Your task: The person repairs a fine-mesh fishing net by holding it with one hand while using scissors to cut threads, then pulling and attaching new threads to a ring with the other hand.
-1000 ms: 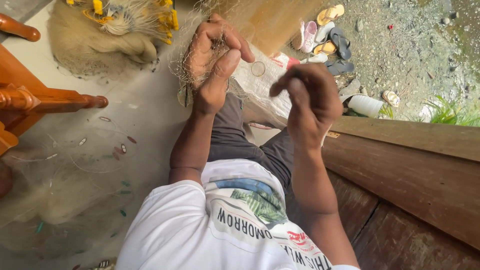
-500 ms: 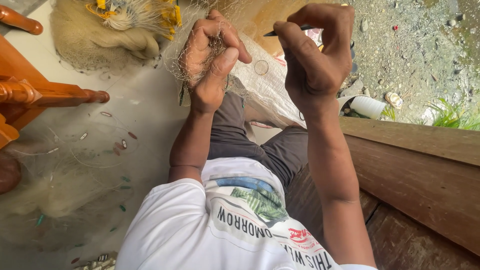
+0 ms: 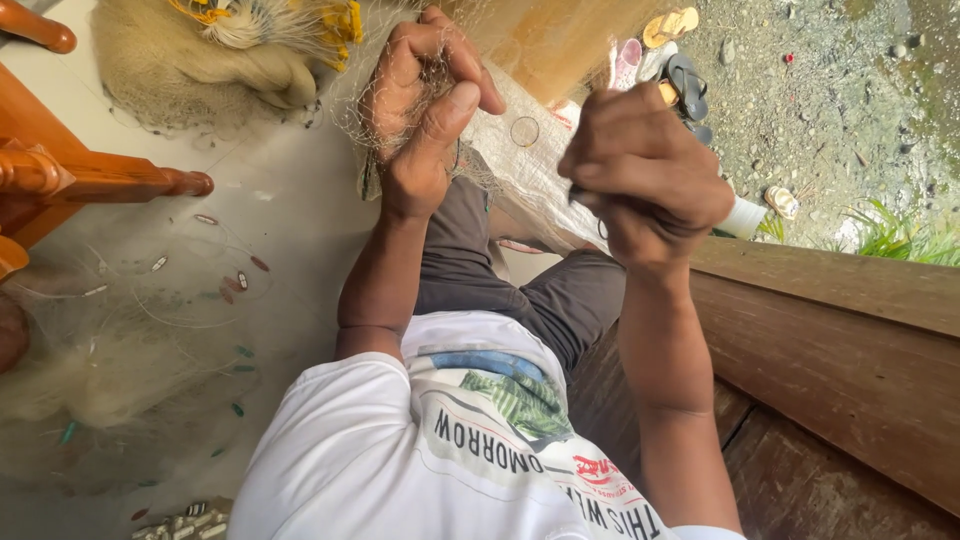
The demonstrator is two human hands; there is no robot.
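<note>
A bunch of fine net (image 3: 420,110) is pinched in the left hand (image 3: 425,105), thumb pressed against the curled fingers, held up above the knees. The right hand (image 3: 640,175) is clenched just beside it; a thin dark tool seems gripped inside, though it is mostly hidden. More net (image 3: 120,340) is spread over the floor (image 3: 280,210) to the left, beside a wooden chair (image 3: 60,190). Sandals (image 3: 680,70) lie on the ground beyond.
</note>
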